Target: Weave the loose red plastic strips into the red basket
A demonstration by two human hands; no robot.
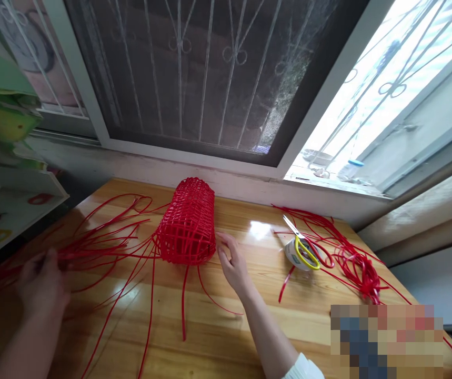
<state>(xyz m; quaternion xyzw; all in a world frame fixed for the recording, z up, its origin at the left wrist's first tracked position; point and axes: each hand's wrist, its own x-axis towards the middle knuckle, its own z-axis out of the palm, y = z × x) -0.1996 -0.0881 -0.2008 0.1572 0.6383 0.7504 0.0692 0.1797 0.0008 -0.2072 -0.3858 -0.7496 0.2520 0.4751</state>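
Observation:
A red woven basket lies on its side on the wooden table, with long loose red strands spreading from its near end to the left and toward me. My left hand, blurred, is closed around a bundle of these strands at the left. At the basket's right side, my right hand has its fingers bent, with the fingertips at the lower right edge of the weave. Whether they pinch a strand there is too small to tell.
Yellow-handled scissors rest on a small white container on the right. Beside it lies a coil of red strands. A window rises behind the table. A white shelf stands at the left.

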